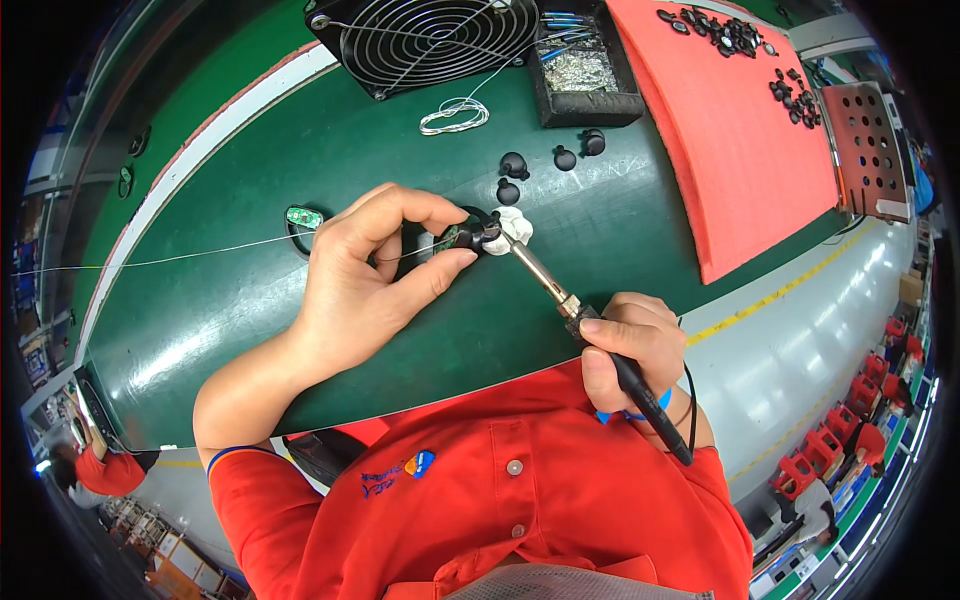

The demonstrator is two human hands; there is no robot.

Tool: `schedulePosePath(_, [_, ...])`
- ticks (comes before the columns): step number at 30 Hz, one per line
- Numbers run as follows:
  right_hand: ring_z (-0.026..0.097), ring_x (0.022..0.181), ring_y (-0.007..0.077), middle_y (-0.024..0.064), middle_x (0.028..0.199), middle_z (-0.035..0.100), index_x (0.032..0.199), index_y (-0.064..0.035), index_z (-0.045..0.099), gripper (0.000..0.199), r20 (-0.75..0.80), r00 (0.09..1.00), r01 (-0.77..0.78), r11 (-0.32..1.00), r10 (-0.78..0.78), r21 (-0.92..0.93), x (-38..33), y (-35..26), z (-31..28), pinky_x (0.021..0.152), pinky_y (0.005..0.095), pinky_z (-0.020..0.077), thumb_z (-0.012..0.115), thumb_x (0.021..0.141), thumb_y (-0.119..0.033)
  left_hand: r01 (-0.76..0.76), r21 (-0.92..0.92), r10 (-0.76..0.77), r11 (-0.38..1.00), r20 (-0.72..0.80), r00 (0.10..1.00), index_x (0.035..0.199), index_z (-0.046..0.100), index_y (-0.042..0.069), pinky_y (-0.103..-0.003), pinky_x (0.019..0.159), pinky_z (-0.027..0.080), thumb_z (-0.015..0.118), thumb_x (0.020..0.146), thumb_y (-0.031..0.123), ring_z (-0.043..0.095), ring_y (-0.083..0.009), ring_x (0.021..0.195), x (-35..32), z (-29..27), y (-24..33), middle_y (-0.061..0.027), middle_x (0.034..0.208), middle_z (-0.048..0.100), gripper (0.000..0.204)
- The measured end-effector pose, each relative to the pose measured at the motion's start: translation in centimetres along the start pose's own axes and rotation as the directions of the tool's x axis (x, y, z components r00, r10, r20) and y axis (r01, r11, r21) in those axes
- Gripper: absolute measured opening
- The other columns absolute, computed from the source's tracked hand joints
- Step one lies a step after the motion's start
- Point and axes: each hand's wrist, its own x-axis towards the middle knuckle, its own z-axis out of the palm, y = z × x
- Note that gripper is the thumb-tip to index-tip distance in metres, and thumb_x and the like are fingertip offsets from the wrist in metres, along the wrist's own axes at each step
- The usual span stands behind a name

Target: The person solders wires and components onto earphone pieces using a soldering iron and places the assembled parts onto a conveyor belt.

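A small green circuit board (304, 217) lay on the green surface (250, 300). The left hand (370, 270) pinched solder wire (180, 255) and a small black earpiece part (462, 236) in a closed grip. The right hand (628, 345) gripped a soldering iron (545, 285), its tip touching that part.

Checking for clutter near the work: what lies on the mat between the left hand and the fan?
In the head view, between the left hand and fan lies a coil of white wire on green mat.
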Motion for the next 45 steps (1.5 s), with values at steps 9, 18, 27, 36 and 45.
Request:
schedulePosePath(9, [0.040,0.038,0.0166,0.0057,0.052,0.048,0.093,0.0014,0.057,0.018,0.045,0.999,0.010,1.000,-0.009,-0.023,-0.1,0.0,-0.1,0.038,0.0289,0.0308,0.060,0.080,-0.010,0.024,0.036,-0.025,0.999,0.035,0.999,0.096,0.063,0.005,-0.017,0.046,0.026,0.073,0.072,0.000,0.032,-0.0004,0.054,0.0,-0.2,0.4,0.0015,0.088,0.059,0.027])
schedulePosePath(18, [0.040,0.038,0.0167,0.0062,0.052,0.049,0.092,0.0018,0.057,0.017,0.045,0.999,0.020,1.000,-0.019,-0.015,0.1,0.3,-0.4,0.037,0.0286,0.0309,0.060,0.079,-0.009,0.039,0.036,-0.040,0.999,0.038,0.998,0.096,0.063,0.006,-0.017,0.046,0.026,0.074,0.072,0.000,0.033,-0.0005,0.054,0.3,0.2,0.6,0.0017,0.088,0.059,0.027])
schedulePosePath(27, [0.042,0.037,0.0150,0.0027,0.050,0.047,0.090,0.0002,0.061,0.018,-0.033,0.999,0.007,1.000,-0.007,0.004,-0.2,-0.1,0.0,0.037,0.0259,0.0327,0.063,0.072,-0.002,0.018,0.017,-0.018,1.000,0.008,1.000,0.095,0.064,0.007,-0.018,0.044,0.025,0.075,0.071,0.004,0.027,-0.0017,0.048,0.0,0.1,0.5,0.0022,0.085,0.060,0.026])
schedulePosePath(36, [0.044,0.040,0.0190,0.0074,0.054,0.050,0.094,0.0008,0.058,0.022,0.007,1.000,0.020,0.996,-0.019,-0.091,0.5,0.0,-0.7,0.039,0.0294,0.0347,0.066,0.074,-0.007,0.018,0.018,-0.018,1.000,0.029,0.999,0.099,0.064,0.007,-0.017,0.045,0.025,0.074,0.071,0.002,0.027,-0.0014,0.049,0.2,0.0,0.2,0.0029,0.085,0.057,0.030])
schedulePosePath(45, [0.059,0.073,0.0276,0.0103,0.092,0.064,0.094,-0.0039,0.058,0.024,0.270,0.934,-0.014,0.778,0.235,-0.628,7.1,2.9,-2.1,0.063,0.0349,0.0477,0.063,0.074,0.007,-0.137,0.264,0.110,0.955,0.117,0.987,0.102,0.062,0.007,-0.032,0.054,0.042,0.064,0.072,0.006,0.053,-0.0211,0.060,0.4,0.1,1.2,-0.0080,0.074,0.053,0.030])
